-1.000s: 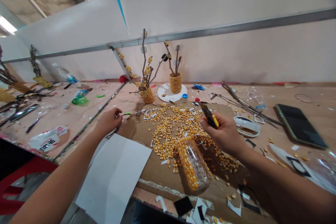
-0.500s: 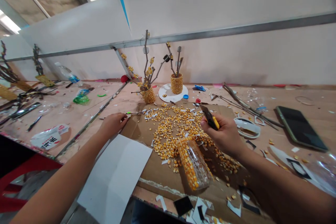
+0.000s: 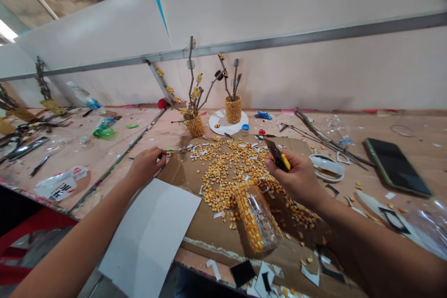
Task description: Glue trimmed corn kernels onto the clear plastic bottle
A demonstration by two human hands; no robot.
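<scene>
My left hand (image 3: 148,166) is closed at the left edge of the cardboard. Its thumb and fingertips pinch the near end of a thin twig (image 3: 179,150) lying low over the table. My right hand (image 3: 296,174) grips a black and yellow utility knife (image 3: 279,158), blade end pointing up and left above the corn kernels. Below the hands, a clear plastic bottle piece (image 3: 256,216) lies on its side, partly covered with rows of kernels. Loose corn kernels (image 3: 218,186) and white paper scraps spread over the cardboard (image 3: 206,230). A white sheet (image 3: 153,228) lies beside my left forearm.
Two kernel-covered pots (image 3: 194,126) with branches stand at the back, one on a white disc (image 3: 217,123). Long sticks (image 3: 314,128), a tape roll (image 3: 328,167) and a phone (image 3: 398,166) lie right. A plastic bottle (image 3: 84,96) rests far left.
My left hand has moved slightly right along the twig, then back a little. My right hand keeps the knife in nearly the same place. The view has shifted slightly.
</scene>
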